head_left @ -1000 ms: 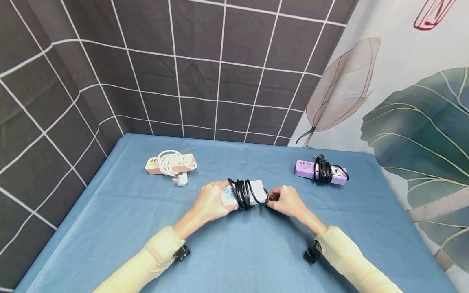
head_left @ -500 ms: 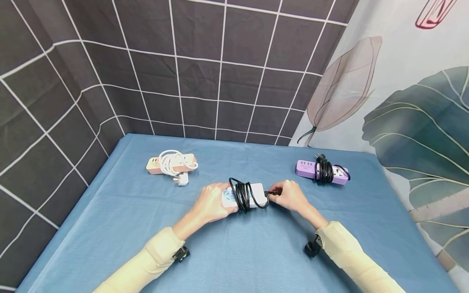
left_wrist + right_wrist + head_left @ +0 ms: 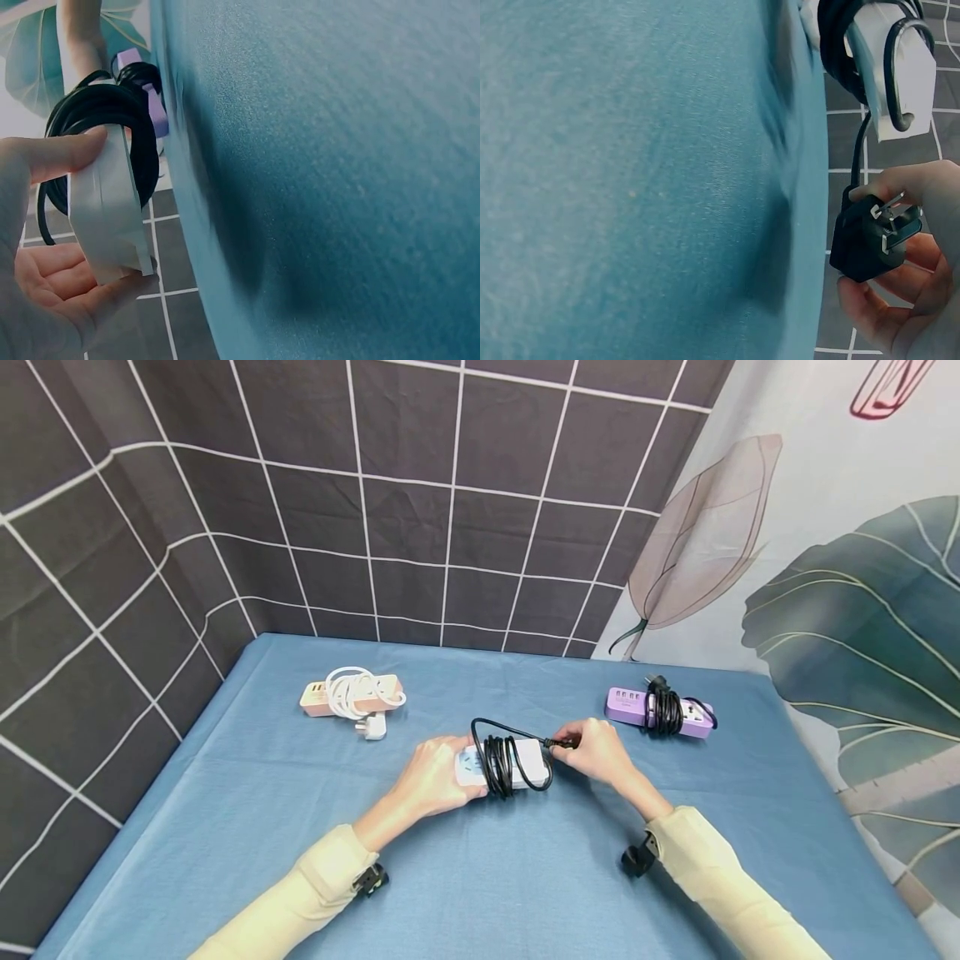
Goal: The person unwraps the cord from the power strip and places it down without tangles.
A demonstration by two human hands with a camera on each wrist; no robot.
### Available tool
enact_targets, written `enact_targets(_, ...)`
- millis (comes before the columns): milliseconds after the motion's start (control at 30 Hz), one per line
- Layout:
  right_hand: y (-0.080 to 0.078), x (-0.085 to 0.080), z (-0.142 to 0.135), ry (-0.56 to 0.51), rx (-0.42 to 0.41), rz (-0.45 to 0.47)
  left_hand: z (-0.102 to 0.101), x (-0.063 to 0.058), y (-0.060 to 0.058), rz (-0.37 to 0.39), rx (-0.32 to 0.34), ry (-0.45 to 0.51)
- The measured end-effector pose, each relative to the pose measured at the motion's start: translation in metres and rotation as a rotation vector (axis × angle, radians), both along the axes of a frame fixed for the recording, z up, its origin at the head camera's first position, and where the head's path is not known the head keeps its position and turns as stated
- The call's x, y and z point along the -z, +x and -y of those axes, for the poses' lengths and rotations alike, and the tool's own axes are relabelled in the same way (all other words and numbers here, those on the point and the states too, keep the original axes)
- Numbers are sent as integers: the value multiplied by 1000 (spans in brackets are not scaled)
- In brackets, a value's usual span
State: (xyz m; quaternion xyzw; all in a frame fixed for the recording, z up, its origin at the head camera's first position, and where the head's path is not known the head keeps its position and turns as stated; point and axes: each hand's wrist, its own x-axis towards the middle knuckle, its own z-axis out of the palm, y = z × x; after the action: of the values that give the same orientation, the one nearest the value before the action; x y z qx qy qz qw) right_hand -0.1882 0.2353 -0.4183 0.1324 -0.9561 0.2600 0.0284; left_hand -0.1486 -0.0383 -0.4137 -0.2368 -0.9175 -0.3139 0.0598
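A white power strip (image 3: 531,763) has its black cord (image 3: 498,765) wound several times around its middle. My left hand (image 3: 437,774) grips the strip's left end; in the left wrist view the thumb (image 3: 71,154) lies on one side and the fingers on the other. Just past the strip's right end, my right hand (image 3: 596,752) pinches the black plug (image 3: 870,236) between thumb and fingers, its metal prongs facing the palm side. A length of cord runs from the plug over the back of the strip to the coil's left side.
On the blue cloth-covered table (image 3: 480,877), a pink power strip (image 3: 317,700) with a white cord (image 3: 352,693) lies at the back left. A purple power strip (image 3: 626,706) with a black cord lies at the back right. A dark grid-patterned curtain (image 3: 405,518) hangs behind.
My right hand has moved slightly away from me with the plug, drawing out a longer stretch of cord above the strip. My left hand keeps its grip, and the strip has shifted slightly.
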Motion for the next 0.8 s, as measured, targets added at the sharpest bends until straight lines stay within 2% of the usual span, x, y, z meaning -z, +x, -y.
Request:
enact_targets(367,-4,-8,1,-30,29,-20,-1,1,-2,12,4,-5)
enact_targets(567,-2,-13,2,-48,46,-29,1,2,-4,41,-10,-17)
enact_targets(800,3,-18,0,-62,54,-48,2,3,-4,40,-13,-20)
